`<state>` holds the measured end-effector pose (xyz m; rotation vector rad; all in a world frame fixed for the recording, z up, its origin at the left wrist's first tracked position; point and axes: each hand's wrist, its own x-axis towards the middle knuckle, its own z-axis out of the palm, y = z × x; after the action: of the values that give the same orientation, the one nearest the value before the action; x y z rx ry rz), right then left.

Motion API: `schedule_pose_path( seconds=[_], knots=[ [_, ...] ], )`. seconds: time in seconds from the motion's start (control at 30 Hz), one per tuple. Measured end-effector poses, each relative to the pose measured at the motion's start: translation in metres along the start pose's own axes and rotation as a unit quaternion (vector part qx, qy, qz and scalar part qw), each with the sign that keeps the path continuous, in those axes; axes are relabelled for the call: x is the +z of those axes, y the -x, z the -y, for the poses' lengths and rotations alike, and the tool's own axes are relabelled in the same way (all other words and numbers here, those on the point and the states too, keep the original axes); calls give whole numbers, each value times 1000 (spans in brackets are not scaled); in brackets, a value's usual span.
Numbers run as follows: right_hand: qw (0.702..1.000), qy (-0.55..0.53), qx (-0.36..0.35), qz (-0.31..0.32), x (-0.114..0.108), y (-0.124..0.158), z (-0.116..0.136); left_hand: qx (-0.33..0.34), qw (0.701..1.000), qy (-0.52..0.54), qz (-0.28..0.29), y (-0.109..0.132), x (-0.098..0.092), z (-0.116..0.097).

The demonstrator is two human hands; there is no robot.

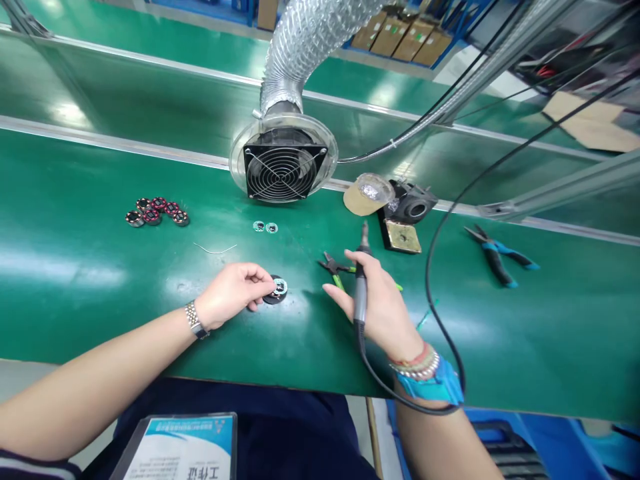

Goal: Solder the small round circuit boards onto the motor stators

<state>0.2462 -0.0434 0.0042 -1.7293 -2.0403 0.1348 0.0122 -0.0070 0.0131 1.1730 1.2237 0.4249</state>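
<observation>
My left hand (234, 292) rests on the green bench mat (90, 280), its fingers curled onto a small round black part with a silver centre (277, 289). My right hand (376, 303) is wrapped around a soldering iron (361, 267), whose tip points up and away from me. The iron's black cable runs back past my blue wrist strap (434, 387). Green-handled cutters (334, 268) lie just behind my right hand. Two small silver rings (265, 227) lie farther back on the mat.
A fume fan (283, 170) on a foil duct stands at the back centre. Beside it sit the iron stand (411, 203) and a brass sponge tray (403, 237). Blue-handled pliers (500, 256) lie right. Several round red-and-black parts (157, 211) cluster at left. A short wire (215, 250) lies nearby.
</observation>
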Motion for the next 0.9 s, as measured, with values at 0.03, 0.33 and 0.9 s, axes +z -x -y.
schedule_pose_path(
  seconds=[0.03, 0.33, 0.9],
  knots=[
    [999, 44, 19, 11, -2, 5, -11, 1, 1000, 3, 2, 0, 0, 0],
    [993, 110, -37, 13, 15, 25, -20, 11, 999, 24, 17, -2, -2, 1],
    [990, 20, -136, 32, 4, 28, 16, 27, 999, 24, 30, -2, -3, 4]
  ],
)
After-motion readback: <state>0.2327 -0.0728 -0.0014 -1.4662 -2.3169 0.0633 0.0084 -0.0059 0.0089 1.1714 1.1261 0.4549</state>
